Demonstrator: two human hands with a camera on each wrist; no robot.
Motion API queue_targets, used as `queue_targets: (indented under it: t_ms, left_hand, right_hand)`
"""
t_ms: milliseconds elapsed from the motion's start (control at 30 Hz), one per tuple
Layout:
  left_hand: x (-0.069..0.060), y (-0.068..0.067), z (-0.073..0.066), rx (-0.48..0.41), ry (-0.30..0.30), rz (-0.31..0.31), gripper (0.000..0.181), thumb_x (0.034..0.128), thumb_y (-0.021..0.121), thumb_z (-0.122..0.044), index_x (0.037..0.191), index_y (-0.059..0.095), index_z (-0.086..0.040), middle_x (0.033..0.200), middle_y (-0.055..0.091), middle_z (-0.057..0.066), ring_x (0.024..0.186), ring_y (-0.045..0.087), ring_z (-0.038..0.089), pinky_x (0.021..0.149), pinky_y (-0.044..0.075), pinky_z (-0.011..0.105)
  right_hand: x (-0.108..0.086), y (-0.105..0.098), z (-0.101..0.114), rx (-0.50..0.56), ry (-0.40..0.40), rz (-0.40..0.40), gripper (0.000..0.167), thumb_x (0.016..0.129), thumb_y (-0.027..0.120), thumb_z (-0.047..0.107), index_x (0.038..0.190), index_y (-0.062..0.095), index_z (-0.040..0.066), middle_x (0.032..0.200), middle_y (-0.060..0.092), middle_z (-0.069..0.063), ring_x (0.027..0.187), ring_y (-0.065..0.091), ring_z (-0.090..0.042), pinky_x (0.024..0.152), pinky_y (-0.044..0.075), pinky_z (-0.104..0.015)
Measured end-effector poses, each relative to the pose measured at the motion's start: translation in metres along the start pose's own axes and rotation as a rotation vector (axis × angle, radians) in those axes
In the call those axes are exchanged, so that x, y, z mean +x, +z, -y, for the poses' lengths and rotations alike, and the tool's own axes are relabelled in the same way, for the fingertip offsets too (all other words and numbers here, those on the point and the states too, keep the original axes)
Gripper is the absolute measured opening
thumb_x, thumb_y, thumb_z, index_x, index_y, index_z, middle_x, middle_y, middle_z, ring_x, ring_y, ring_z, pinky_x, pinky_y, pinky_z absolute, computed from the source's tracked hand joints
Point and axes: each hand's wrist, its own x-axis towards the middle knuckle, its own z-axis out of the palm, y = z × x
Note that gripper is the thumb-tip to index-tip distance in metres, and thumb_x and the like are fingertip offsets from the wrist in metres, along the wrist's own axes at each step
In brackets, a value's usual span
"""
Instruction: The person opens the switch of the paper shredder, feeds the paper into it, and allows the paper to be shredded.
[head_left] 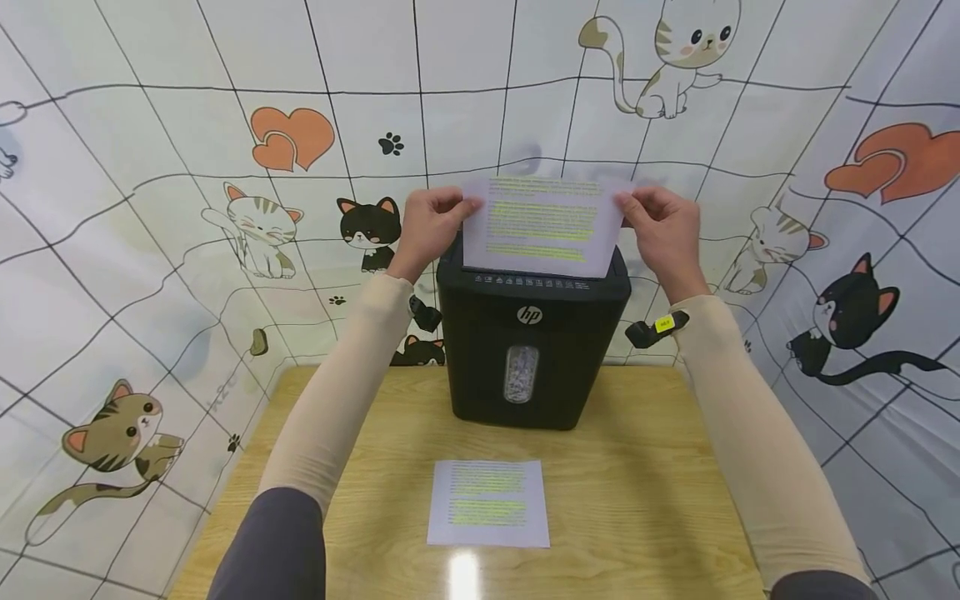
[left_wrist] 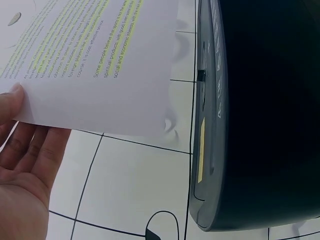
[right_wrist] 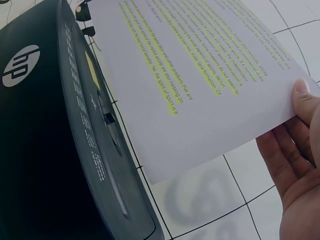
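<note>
A printed sheet of paper (head_left: 540,221) with yellow-highlighted lines hangs upright over a black HP paper shredder (head_left: 480,358). My left hand (head_left: 429,232) pinches its left edge between thumb and fingers. On the opposite edge, my right hand (head_left: 666,237) pinches it the same way. Both wrist views show a gap between the sheet's lower edge (left_wrist: 155,117) and the shredder's top (right_wrist: 117,165). Whitish scraps show behind the shredder's small front window (head_left: 521,375). The feed slot itself is hard to make out.
Another highlighted sheet (head_left: 487,504) lies flat on the wooden table (head_left: 622,508), in front of the shredder. Behind and at both sides hangs a white gridded sheet (head_left: 465,50) printed with cats and hearts. Small black cameras (head_left: 651,333) sit at the wrists.
</note>
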Motion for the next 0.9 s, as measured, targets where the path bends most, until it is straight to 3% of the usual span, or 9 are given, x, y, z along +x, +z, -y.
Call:
queue_targets:
  t_ms: [333,600,900]
  left_hand:
    - [0.013,0.003,0.013,-0.018,-0.042,0.0,0.023,0.097,0.073,-0.024,0.089,0.075,-0.002,0.095,0.076,0.009,0.083,0.065,0.015,0.075,0.053,0.024]
    - [0.015,0.005,0.024,0.016,-0.072,0.007,0.023,0.0973,0.072,-0.025,0.085,0.074,-0.005,0.084,0.069,0.005,0.075,0.052,0.017,0.065,0.035,0.026]
    - [0.012,0.009,0.034,0.02,-0.088,0.024,0.025,0.097,0.073,-0.026,0.085,0.073,-0.004,0.081,0.067,0.006,0.075,0.052,0.019,0.065,0.035,0.027]
  right_hand:
    - [0.013,0.009,-0.012,0.023,-0.018,0.01,0.027,0.092,0.076,0.035,0.107,0.077,0.013,0.096,0.072,0.009,0.083,0.069,-0.008,0.085,0.055,-0.018]
    - [0.015,0.015,-0.02,-0.004,0.018,0.011,0.03,0.091,0.076,0.037,0.109,0.076,0.013,0.095,0.072,0.011,0.083,0.068,-0.008,0.088,0.053,-0.019]
    - [0.012,0.018,-0.03,-0.047,0.039,0.024,0.034,0.092,0.074,0.041,0.111,0.075,0.013,0.098,0.072,0.009,0.085,0.068,-0.008,0.089,0.053,-0.02]
